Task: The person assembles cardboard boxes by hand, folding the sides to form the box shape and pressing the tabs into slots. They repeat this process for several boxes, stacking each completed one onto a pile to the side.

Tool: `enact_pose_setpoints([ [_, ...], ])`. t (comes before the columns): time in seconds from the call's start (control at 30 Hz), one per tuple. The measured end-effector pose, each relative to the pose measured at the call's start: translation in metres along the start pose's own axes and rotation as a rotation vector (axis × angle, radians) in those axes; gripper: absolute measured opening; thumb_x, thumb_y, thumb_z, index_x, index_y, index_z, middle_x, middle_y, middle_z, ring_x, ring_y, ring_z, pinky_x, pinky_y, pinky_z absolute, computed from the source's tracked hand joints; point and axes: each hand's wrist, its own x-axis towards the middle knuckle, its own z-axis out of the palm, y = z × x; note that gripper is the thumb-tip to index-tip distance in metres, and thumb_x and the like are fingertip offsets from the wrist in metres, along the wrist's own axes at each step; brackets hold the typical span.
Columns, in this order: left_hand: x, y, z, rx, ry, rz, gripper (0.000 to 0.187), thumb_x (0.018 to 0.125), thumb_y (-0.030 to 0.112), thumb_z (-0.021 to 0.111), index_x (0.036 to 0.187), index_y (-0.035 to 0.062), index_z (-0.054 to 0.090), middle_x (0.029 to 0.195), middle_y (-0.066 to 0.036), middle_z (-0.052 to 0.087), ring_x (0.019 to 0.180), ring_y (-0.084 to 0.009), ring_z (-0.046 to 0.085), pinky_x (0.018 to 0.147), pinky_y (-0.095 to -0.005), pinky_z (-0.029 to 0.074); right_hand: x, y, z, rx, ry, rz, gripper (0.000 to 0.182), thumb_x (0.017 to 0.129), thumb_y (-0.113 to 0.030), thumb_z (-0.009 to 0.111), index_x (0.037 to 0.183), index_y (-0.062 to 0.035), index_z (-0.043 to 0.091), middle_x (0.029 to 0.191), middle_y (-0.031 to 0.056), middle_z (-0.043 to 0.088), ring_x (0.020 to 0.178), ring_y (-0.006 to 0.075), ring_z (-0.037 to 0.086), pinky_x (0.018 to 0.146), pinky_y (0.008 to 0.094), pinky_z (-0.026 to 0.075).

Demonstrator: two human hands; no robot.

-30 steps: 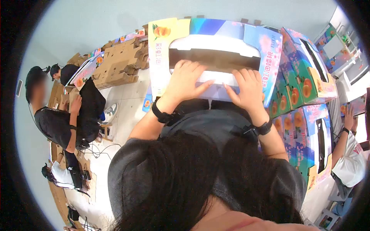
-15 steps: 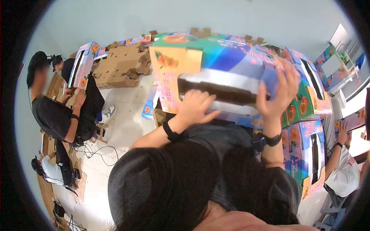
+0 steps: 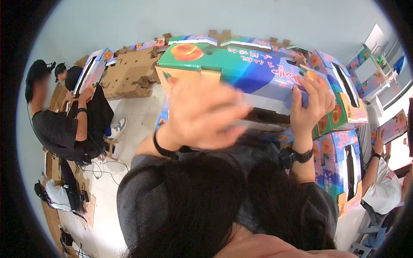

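In front of me is a printed cardboard fruit box [image 3: 254, 71], green, blue and pink, with peach pictures and a long slot with a dark inside in its near face. My right hand [image 3: 312, 101] grips the right end of that box, with its fingers and thumb bent against the corner. Smeared by motion, my left hand [image 3: 206, 114] is raised before the left part of the box and covers some of its near face. Whether the left hand touches the box cannot be seen.
Similar printed boxes [image 3: 340, 167] are stacked on the right. Flattened brown cardboard [image 3: 129, 73] lies in a pile at the back left. A person in black [image 3: 58, 129] handles another box [image 3: 91, 71]; a person in white [image 3: 383, 185] is at the right. Cables [image 3: 101, 170] lie on the floor.
My left hand has come off the box's slot and moved up towards me. The box has tipped so more of its top shows; my right hand stays at its right end.
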Motion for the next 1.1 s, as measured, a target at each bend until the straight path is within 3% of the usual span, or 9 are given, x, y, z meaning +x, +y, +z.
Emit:
enact_pose_setpoints([
  [0.07, 0.030, -0.008, -0.019, 0.152, -0.156, -0.090, 0.042, 0.075, 0.032, 0.083, 0.111, 0.0133, 0.074, 0.109, -0.006, 0.070, 0.102, -0.0263, 0.066, 0.100, -0.0450, 0.045, -0.005, -0.002, -0.003, 0.012, -0.003, 0.010, 0.025, 0.087, -0.035, 0.079, 0.107, -0.0204, 0.077, 0.109, -0.0039, 0.072, 0.103, 0.0185, 0.060, 0.102, 0.0388, 0.031],
  [0.17, 0.041, -0.021, -0.018, 0.304, -0.348, -0.213, 0.047, 0.085, 0.033, 0.073, 0.127, 0.0116, 0.069, 0.128, -0.007, 0.070, 0.128, -0.0318, 0.059, 0.114, -0.0533, 0.035, -0.011, -0.005, -0.010, 0.001, -0.001, 0.008, 0.027, 0.088, -0.039, 0.076, 0.109, -0.0214, 0.078, 0.112, -0.0042, 0.072, 0.104, 0.0183, 0.060, 0.104, 0.0390, 0.030],
  [0.2, 0.035, -0.030, -0.015, 0.284, -0.391, -0.262, 0.044, 0.096, 0.037, 0.061, 0.129, 0.0093, 0.068, 0.134, -0.010, 0.068, 0.133, -0.0323, 0.056, 0.117, -0.0543, 0.031, -0.014, -0.006, -0.011, -0.003, 0.003, 0.003, 0.028, 0.089, -0.040, 0.075, 0.109, -0.0216, 0.078, 0.112, -0.0043, 0.072, 0.105, 0.0184, 0.060, 0.104, 0.0390, 0.030],
  [0.3, 0.019, -0.045, 0.005, 0.301, -0.368, -0.347, 0.037, 0.094, 0.037, 0.067, 0.120, 0.0103, 0.073, 0.126, -0.012, 0.070, 0.127, -0.0326, 0.060, 0.117, -0.0541, 0.034, -0.020, -0.005, -0.014, -0.016, 0.022, -0.003, 0.030, 0.090, -0.042, 0.072, 0.111, -0.0216, 0.078, 0.115, -0.0038, 0.072, 0.106, 0.0187, 0.060, 0.105, 0.0390, 0.029],
  [0.43, 0.023, -0.035, 0.005, 0.266, -0.465, -0.476, 0.039, 0.104, 0.035, 0.051, 0.129, 0.0100, 0.069, 0.130, -0.015, 0.069, 0.132, -0.0330, 0.057, 0.120, -0.0549, 0.029, -0.021, -0.008, -0.023, 0.000, 0.003, 0.013, 0.028, 0.089, -0.036, 0.071, 0.111, -0.0201, 0.078, 0.116, -0.0016, 0.072, 0.107, 0.0194, 0.060, 0.106, 0.0395, 0.029],
  [0.67, 0.024, -0.027, 0.001, 0.302, -0.504, -0.463, 0.041, 0.104, 0.035, 0.051, 0.133, 0.0107, 0.066, 0.127, -0.014, 0.069, 0.128, -0.0337, 0.058, 0.119, -0.0557, 0.030, -0.023, -0.010, -0.025, 0.008, 0.003, -0.003, 0.031, 0.091, -0.034, 0.061, 0.112, -0.0192, 0.078, 0.118, 0.0002, 0.073, 0.108, 0.0202, 0.060, 0.108, 0.0399, 0.029],
  [0.93, 0.019, -0.018, -0.001, 0.316, -0.483, -0.415, 0.042, 0.102, 0.035, 0.053, 0.135, 0.0109, 0.065, 0.125, -0.017, 0.068, 0.128, -0.0341, 0.058, 0.120, -0.0562, 0.028, -0.032, -0.010, -0.029, 0.008, 0.000, 0.001, 0.033, 0.091, -0.036, 0.059, 0.113, -0.0192, 0.078, 0.118, 0.0007, 0.073, 0.111, 0.0197, 0.059, 0.108, 0.0397, 0.029],
  [1.03, 0.015, -0.020, 0.000, 0.294, -0.391, -0.420, 0.045, 0.098, 0.040, 0.061, 0.129, 0.0079, 0.067, 0.121, -0.014, 0.070, 0.120, -0.0359, 0.062, 0.114, -0.0567, 0.036, -0.032, -0.010, -0.029, 0.011, 0.000, -0.003, 0.034, 0.091, -0.036, 0.058, 0.114, -0.0191, 0.077, 0.118, 0.0007, 0.073, 0.111, 0.0198, 0.060, 0.107, 0.0395, 0.029],
  [1.1, 0.015, -0.019, 0.000, 0.204, -0.342, -0.516, 0.042, 0.100, 0.037, 0.060, 0.127, 0.0068, 0.066, 0.119, -0.014, 0.070, 0.118, -0.0362, 0.063, 0.112, -0.0539, 0.039, -0.031, -0.011, -0.029, 0.016, 0.004, -0.004, 0.033, 0.092, -0.036, 0.059, 0.114, -0.0195, 0.078, 0.118, 0.0006, 0.073, 0.110, 0.0197, 0.060, 0.107, 0.0394, 0.029],
])
